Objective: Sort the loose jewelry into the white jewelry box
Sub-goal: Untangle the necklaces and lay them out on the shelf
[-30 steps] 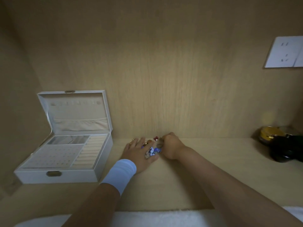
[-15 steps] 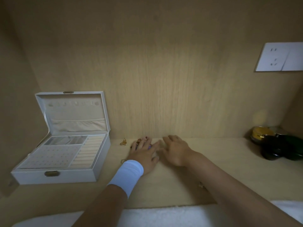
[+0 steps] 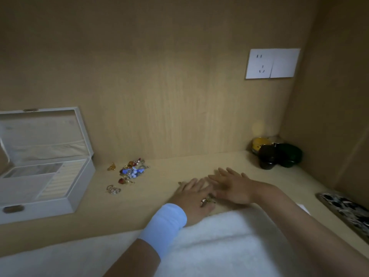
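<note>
Left hand (image 3: pixel 194 196) and right hand (image 3: pixel 231 186) are laid flat, fingers extended, near the counter's (image 3: pixel 199 162) front edge. Loose jewelry (image 3: pixel 132 172) is heaped apart to their left, near the back edge, beside the open white jewelry box (image 3: pixel 40 212).

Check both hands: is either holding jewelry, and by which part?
Nothing held. The left hand and right hand lie flat, fingers straight. A small gold piece lies at the left hand's edge, not visibly pinched.

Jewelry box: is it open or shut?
Open. The box has its lid standing raised behind the base, and the ring rolls and tray compartments inside are showing.
</note>
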Action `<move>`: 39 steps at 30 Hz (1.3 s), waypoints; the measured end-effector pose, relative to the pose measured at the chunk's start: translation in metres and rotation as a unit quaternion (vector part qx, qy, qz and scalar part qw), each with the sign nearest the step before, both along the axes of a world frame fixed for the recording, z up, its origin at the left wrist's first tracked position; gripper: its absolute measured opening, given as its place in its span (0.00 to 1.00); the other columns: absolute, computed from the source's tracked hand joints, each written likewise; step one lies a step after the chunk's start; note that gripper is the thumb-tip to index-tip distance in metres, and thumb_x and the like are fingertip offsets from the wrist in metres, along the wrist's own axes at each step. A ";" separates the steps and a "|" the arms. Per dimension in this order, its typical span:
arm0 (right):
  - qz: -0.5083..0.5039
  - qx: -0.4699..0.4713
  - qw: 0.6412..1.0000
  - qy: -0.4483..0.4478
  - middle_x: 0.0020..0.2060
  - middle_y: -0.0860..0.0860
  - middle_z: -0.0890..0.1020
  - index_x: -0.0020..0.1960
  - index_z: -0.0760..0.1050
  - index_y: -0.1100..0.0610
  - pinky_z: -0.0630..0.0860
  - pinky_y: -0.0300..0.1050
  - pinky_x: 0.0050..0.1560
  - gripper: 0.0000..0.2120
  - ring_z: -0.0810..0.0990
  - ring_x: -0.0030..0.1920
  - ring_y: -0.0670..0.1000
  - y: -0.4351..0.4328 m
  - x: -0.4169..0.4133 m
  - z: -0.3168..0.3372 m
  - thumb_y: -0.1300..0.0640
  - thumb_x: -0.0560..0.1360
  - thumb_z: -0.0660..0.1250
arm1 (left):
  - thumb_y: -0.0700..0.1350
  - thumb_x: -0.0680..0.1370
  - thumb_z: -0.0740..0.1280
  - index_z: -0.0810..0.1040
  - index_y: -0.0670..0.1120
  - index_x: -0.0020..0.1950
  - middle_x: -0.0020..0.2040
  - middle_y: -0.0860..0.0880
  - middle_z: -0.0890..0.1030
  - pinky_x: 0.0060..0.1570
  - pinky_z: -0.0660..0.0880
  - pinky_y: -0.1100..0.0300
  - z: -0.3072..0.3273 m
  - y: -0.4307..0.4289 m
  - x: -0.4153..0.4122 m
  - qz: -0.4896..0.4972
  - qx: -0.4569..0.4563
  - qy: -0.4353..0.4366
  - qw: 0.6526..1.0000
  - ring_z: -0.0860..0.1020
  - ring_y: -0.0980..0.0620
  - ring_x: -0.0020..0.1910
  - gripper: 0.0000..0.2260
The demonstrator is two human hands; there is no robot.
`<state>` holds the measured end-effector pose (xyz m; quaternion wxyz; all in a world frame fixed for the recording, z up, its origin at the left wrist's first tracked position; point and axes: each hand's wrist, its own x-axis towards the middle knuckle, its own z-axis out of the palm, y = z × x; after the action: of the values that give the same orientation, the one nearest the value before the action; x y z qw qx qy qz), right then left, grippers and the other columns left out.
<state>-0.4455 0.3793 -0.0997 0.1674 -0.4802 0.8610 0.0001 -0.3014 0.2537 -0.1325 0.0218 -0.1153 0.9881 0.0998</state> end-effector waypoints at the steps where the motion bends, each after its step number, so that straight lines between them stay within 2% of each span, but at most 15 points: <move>1: 0.001 0.001 1.000 -0.001 0.81 0.48 0.42 0.80 0.47 0.38 0.41 0.63 0.77 0.32 0.39 0.80 0.54 0.005 0.000 -0.003 0.35 0.80 0.54 | 0.60 0.82 0.51 0.49 0.60 0.79 0.81 0.54 0.44 0.76 0.39 0.51 -0.003 0.001 -0.001 0.005 -0.005 -0.009 1.000 0.42 0.53 0.79 0.26; 8: 0.009 -0.016 1.000 -0.014 0.80 0.52 0.37 0.80 0.43 0.38 0.37 0.63 0.76 0.30 0.34 0.79 0.55 -0.021 0.007 -0.025 0.36 0.82 0.50 | 0.60 0.82 0.49 0.46 0.62 0.79 0.80 0.53 0.41 0.76 0.38 0.51 0.001 -0.025 0.009 0.055 -0.012 -0.051 0.997 0.40 0.53 0.79 0.25; 12: 0.015 -0.046 0.999 -0.022 0.81 0.52 0.40 0.80 0.46 0.39 0.38 0.62 0.77 0.30 0.36 0.80 0.55 -0.045 0.010 -0.027 0.36 0.82 0.51 | 0.60 0.82 0.49 0.46 0.63 0.78 0.80 0.54 0.41 0.76 0.38 0.51 0.005 -0.048 0.019 0.084 -0.004 -0.060 0.995 0.40 0.53 0.79 0.25; 14: 0.008 -0.095 0.994 -0.051 0.81 0.50 0.49 0.79 0.53 0.39 0.44 0.62 0.77 0.29 0.44 0.81 0.55 -0.050 0.006 -0.023 0.36 0.80 0.55 | 0.61 0.81 0.50 0.47 0.63 0.78 0.80 0.54 0.42 0.76 0.38 0.50 0.005 -0.054 0.022 0.092 -0.007 -0.054 0.994 0.40 0.53 0.79 0.25; 15: 0.000 -0.135 0.988 -0.079 0.80 0.48 0.57 0.77 0.60 0.40 0.50 0.59 0.78 0.27 0.52 0.80 0.53 -0.048 0.002 -0.018 0.36 0.80 0.58 | 0.61 0.81 0.51 0.49 0.63 0.78 0.80 0.55 0.44 0.76 0.39 0.50 0.006 -0.054 0.021 0.093 -0.006 -0.037 0.995 0.42 0.53 0.79 0.25; 17: -0.014 -0.204 0.969 -0.139 0.67 0.43 0.77 0.65 0.77 0.41 0.66 0.47 0.70 0.16 0.72 0.69 0.47 -0.041 -0.008 -0.006 0.41 0.79 0.65 | 0.59 0.81 0.54 0.58 0.63 0.77 0.80 0.56 0.53 0.76 0.46 0.52 0.008 -0.050 0.017 0.083 0.012 0.036 0.996 0.49 0.54 0.78 0.23; 19: -0.022 -0.229 0.957 -0.175 0.48 0.40 0.84 0.51 0.83 0.44 0.72 0.38 0.55 0.05 0.80 0.52 0.40 -0.029 -0.016 0.005 0.49 0.76 0.72 | 0.56 0.81 0.58 0.69 0.60 0.72 0.73 0.57 0.67 0.72 0.56 0.55 0.012 -0.042 0.008 0.059 0.035 0.120 0.990 0.61 0.54 0.72 0.18; 21: -0.016 -0.229 0.953 -0.197 0.39 0.41 0.84 0.44 0.84 0.47 0.75 0.38 0.49 0.03 0.80 0.42 0.39 -0.019 -0.023 0.009 0.54 0.72 0.76 | 0.54 0.80 0.62 0.76 0.58 0.65 0.62 0.56 0.76 0.65 0.63 0.58 0.015 -0.033 -0.004 0.036 0.045 0.155 0.986 0.68 0.54 0.64 0.14; 23: -0.013 -0.204 0.952 -0.229 0.36 0.44 0.85 0.44 0.85 0.50 0.78 0.41 0.50 0.06 0.81 0.40 0.41 -0.014 -0.026 0.009 0.56 0.68 0.79 | 0.55 0.78 0.65 0.80 0.58 0.59 0.56 0.55 0.78 0.62 0.66 0.57 0.015 -0.025 -0.015 0.023 0.051 0.149 0.987 0.71 0.53 0.59 0.11; 26: -0.026 -0.179 0.955 -0.234 0.33 0.44 0.84 0.44 0.85 0.52 0.79 0.41 0.48 0.08 0.81 0.36 0.40 -0.016 -0.028 0.003 0.57 0.66 0.81 | 0.56 0.75 0.68 0.81 0.58 0.57 0.54 0.55 0.78 0.62 0.66 0.57 0.010 -0.024 -0.025 0.019 0.057 0.142 0.988 0.71 0.54 0.57 0.11; 29: -0.053 -0.228 0.955 -0.180 0.34 0.41 0.82 0.43 0.85 0.49 0.72 0.32 0.42 0.07 0.78 0.37 0.37 -0.022 -0.035 -0.006 0.54 0.67 0.80 | 0.55 0.73 0.71 0.83 0.58 0.54 0.49 0.59 0.78 0.60 0.68 0.60 0.005 -0.033 -0.025 0.034 0.096 0.170 0.980 0.71 0.56 0.55 0.10; 31: -0.062 -0.250 0.954 -0.153 0.35 0.40 0.82 0.41 0.84 0.48 0.69 0.32 0.41 0.06 0.77 0.37 0.36 -0.022 -0.040 -0.006 0.51 0.68 0.80 | 0.54 0.73 0.72 0.83 0.57 0.52 0.46 0.60 0.77 0.58 0.68 0.61 0.002 -0.042 -0.023 0.043 0.101 0.183 0.977 0.71 0.57 0.52 0.09; 32: -0.059 -0.248 0.952 -0.168 0.34 0.41 0.83 0.40 0.84 0.48 0.70 0.33 0.43 0.06 0.77 0.37 0.36 -0.020 -0.041 -0.003 0.50 0.68 0.80 | 0.53 0.73 0.72 0.83 0.57 0.52 0.45 0.61 0.76 0.57 0.68 0.62 0.002 -0.046 -0.022 0.050 0.103 0.188 0.975 0.71 0.57 0.51 0.08; 35: -0.043 -0.185 0.956 -0.223 0.34 0.42 0.84 0.39 0.84 0.49 0.72 0.36 0.45 0.07 0.78 0.37 0.36 -0.006 -0.040 0.010 0.49 0.66 0.81 | 0.51 0.74 0.72 0.83 0.58 0.50 0.44 0.61 0.77 0.57 0.68 0.61 0.003 -0.054 -0.018 0.064 0.096 0.192 0.975 0.72 0.56 0.50 0.06; 39: -0.047 -0.124 0.972 -0.195 0.33 0.43 0.83 0.40 0.84 0.50 0.70 0.32 0.40 0.08 0.78 0.36 0.37 0.000 -0.038 0.010 0.51 0.65 0.81 | 0.52 0.74 0.72 0.83 0.57 0.50 0.46 0.60 0.79 0.60 0.68 0.57 0.009 -0.041 -0.022 0.030 0.084 0.206 0.975 0.73 0.56 0.51 0.05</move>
<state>-0.4831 0.3788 -0.0895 0.2710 -0.4471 0.8265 -0.2086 -0.3230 0.2128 -0.1235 -0.1752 -0.1193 0.9557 0.2043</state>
